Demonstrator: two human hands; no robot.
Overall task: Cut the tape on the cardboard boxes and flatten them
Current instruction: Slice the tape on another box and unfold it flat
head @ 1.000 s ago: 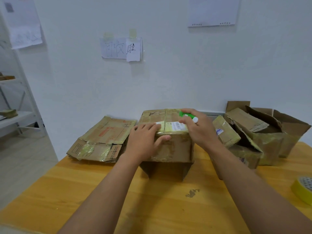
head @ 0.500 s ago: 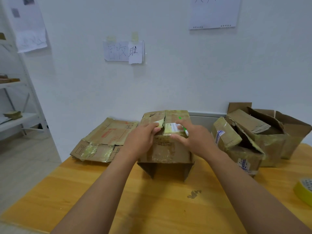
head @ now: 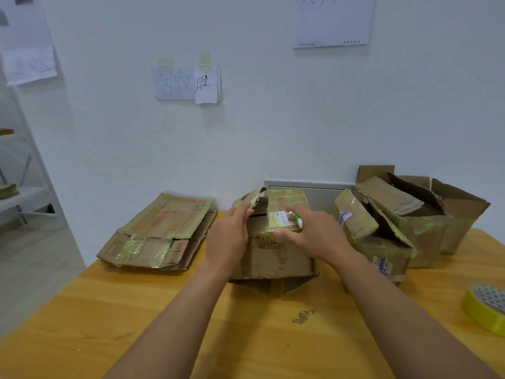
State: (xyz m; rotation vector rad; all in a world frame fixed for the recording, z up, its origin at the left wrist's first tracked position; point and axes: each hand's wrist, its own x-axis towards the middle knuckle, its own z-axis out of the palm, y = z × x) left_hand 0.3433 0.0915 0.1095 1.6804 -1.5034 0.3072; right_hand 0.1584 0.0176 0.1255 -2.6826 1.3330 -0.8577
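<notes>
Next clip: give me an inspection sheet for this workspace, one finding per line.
Surface: wooden table, dark stain.
Job's things: middle box, left top flap raised; flattened cardboard left; opened boxes right.
Clutter: yellow tape roll.
Hands: left hand lifts flap; right hand grips green-white cutter on the box.
Cables: nothing seen.
Surroundings: white wall, taped papers, shelf.

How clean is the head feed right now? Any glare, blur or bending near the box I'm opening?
Head view: soft, even light with only faint shadows under the brown taped cardboard box; mild sheen on its yellowish tape, no hard glare; left hand and right hand slightly soft, the green-and-white cutter small and indistinct; wide-angle bending shows at the edges, on the yellow tape roll.
</notes>
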